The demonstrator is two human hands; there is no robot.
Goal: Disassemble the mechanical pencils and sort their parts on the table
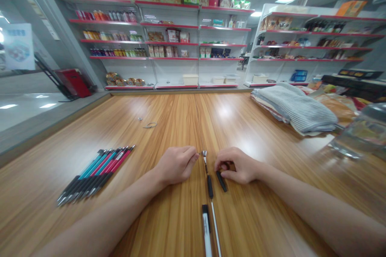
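My left hand [177,164] rests on the table, its fingers closed. A tiny dark tip shows at its fingertips, but what they hold is too small to name. Opposite it, my right hand [239,165] pinches the upper end of a short black tube [221,181] resembling a pen part. Between the hands lie a small silver cone [204,154] and a black grip-like sleeve [210,186], in line with a thin white rod [216,227]. Beside the rod is a white pen [206,229] with a black end, cut off by the frame's lower edge.
Several teal and red pens [96,174] with black grips lie side by side on the wooden table [169,118]. Farther back are a wire ring [150,125] and a small metal bit [140,119]. Folded striped cloth [297,106] and a clear jar [362,132] occupy the right.
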